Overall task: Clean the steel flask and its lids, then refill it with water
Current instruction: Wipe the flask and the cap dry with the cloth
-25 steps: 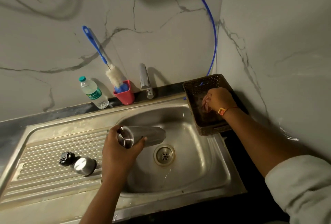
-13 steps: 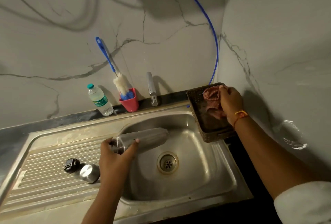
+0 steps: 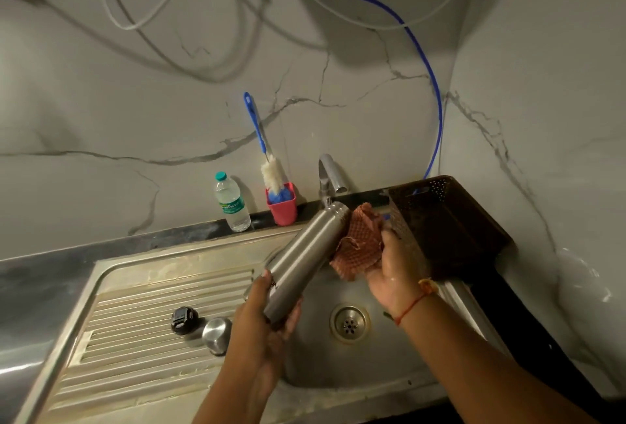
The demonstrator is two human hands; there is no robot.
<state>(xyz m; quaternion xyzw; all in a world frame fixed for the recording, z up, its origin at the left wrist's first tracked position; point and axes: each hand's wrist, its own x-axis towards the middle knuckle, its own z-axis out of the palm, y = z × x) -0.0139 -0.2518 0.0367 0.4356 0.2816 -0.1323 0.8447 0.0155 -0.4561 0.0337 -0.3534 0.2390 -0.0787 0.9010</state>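
My left hand (image 3: 267, 325) grips the lower end of the steel flask (image 3: 305, 257), which tilts up and to the right over the sink basin (image 3: 315, 356). Its far end sits just below the tap (image 3: 330, 174). My right hand (image 3: 394, 268) holds a reddish-brown scrub cloth (image 3: 359, 244) against the flask's upper right side. On the ribbed drainboard (image 3: 135, 339) to the left lie the black inner lid (image 3: 183, 319) and the steel cap (image 3: 216, 335), side by side.
A dark perforated basket (image 3: 450, 220) stands at the sink's right edge against the wall. Behind the sink are a plastic water bottle (image 3: 232, 201) and a red cup (image 3: 282, 207) holding a blue-handled bottle brush (image 3: 262, 149). A blue hose (image 3: 437, 112) hangs down the wall.
My right hand lifted the cloth out of the basket and brought it left onto the flask. My left hand swung the flask from lying level to tilted up toward the tap.
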